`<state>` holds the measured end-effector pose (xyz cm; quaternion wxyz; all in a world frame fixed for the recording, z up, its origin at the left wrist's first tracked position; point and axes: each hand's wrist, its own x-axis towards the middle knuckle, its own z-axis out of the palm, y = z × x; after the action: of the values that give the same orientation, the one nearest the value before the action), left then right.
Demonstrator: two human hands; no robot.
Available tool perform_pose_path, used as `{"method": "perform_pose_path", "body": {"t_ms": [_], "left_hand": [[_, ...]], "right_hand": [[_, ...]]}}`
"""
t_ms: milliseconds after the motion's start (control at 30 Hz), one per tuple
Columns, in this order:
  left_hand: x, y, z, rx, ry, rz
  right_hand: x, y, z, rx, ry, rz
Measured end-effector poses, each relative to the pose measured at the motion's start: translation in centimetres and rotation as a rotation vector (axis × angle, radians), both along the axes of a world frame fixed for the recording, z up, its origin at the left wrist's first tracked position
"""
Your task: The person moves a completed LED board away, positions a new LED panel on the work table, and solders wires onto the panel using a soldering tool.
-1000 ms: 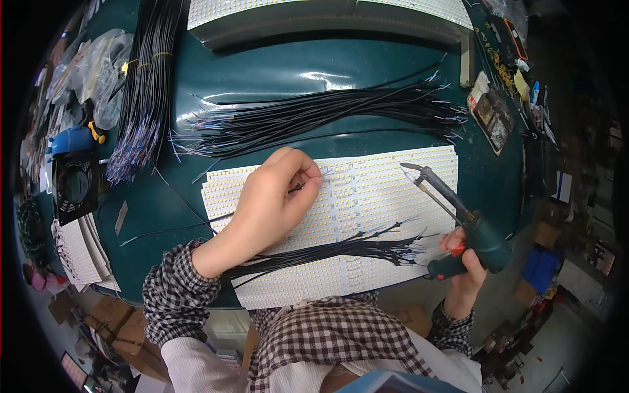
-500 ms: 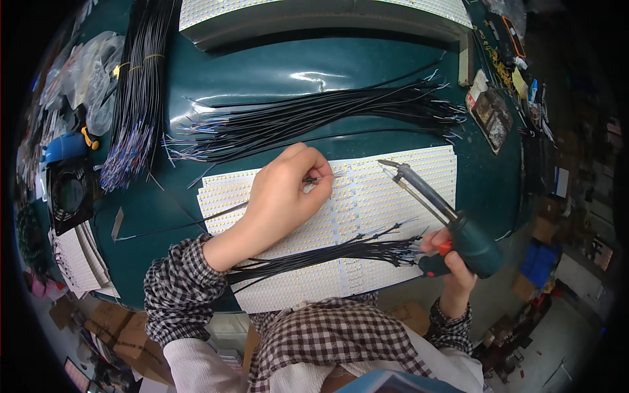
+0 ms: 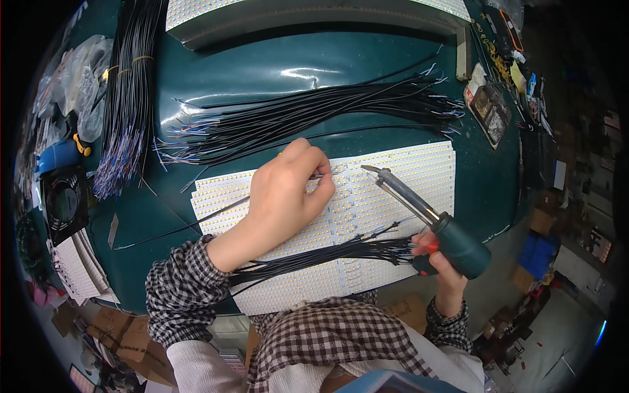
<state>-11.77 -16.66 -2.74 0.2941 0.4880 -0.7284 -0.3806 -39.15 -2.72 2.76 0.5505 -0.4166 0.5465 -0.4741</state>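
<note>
Cable [image 3: 223, 209], thin and black, ran from the green tabletop [image 3: 262, 59] on the left, up across a stack of white LED boards [image 3: 426, 164], and behind the left hand [image 3: 285, 187]. That hand was raised over the upper middle of the boards, thumb and forefinger pinched close together on the cable's end; most of the tip was hidden by the fingers. The right hand [image 3: 445, 265] gripped a dark green soldering gun [image 3: 462, 245], its fingers curled round the handle at the red trigger [image 3: 432, 247]. The gun slanted up and left, its tip above the boards, just to the right of the left fingertips; whether it touched a board could not be told.

A short bundle of black cables [image 3: 314, 257] lay across the lower part of the boards. Beyond them, a larger spread of black wires [image 3: 314, 114] with stripped ends rested on the tabletop, and a tied wire bundle [image 3: 134, 85] lay at the upper left. A black cooling fan [image 3: 64, 203] stood at the left edge.
</note>
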Motion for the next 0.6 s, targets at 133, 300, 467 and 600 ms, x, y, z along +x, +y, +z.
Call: {"method": "perform_pose_path", "body": {"t_ms": [133, 300, 467, 600], "left_hand": [[-0.05, -0.04, 0.06, -0.014, 0.028, 0.018], [-0.06, -0.21, 0.01, -0.019, 0.009, -0.017], [0.31, -0.19, 0.48, 0.055, 0.041, -0.01], [0.82, -0.46, 0.78, 0.144, 0.072, -0.015]], "right_hand": [[0.31, 0.1, -0.09, 0.031, 0.032, -0.014], [0.26, 0.07, -0.13, 0.041, 0.059, -0.009], [0.23, 0.09, -0.25, 0.023, 0.065, -0.026], [0.18, 0.2, -0.13, 0.044, 0.045, -0.049]]}}
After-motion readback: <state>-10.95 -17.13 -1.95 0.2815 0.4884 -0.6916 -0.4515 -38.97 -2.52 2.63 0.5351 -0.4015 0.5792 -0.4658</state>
